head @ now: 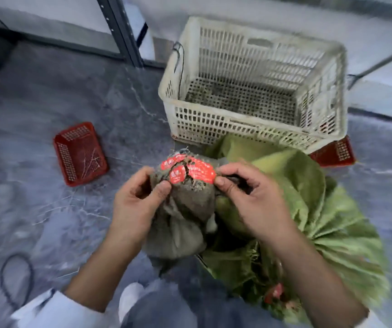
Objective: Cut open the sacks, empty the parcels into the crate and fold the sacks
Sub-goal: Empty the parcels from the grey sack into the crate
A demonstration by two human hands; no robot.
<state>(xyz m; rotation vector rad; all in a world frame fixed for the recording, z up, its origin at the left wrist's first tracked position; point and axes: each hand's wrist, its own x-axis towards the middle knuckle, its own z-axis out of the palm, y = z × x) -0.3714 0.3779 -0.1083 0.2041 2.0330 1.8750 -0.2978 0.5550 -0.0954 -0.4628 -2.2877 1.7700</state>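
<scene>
A small grey-brown sack (pixel 185 218) with a tied neck and red labels (pixel 189 172) on top is held upright in front of me. My left hand (pixel 135 204) pinches the left side of its neck. At the right edge of the red labels, my right hand (pixel 249 197) pinches the neck between thumb and fingers. A large green sack (pixel 320 223) lies crumpled on the floor behind and to the right of the hands. The white slatted crate (pixel 256 129) stands beyond the sacks and holds no parcels that I can see.
A small red basket (pixel 80 153) sits on the grey floor to the left. Another red basket (pixel 334 152) pokes out under the crate's right corner. A black cord loop (pixel 16 278) lies at lower left. A metal shelf post (pixel 121 29) rises at the back.
</scene>
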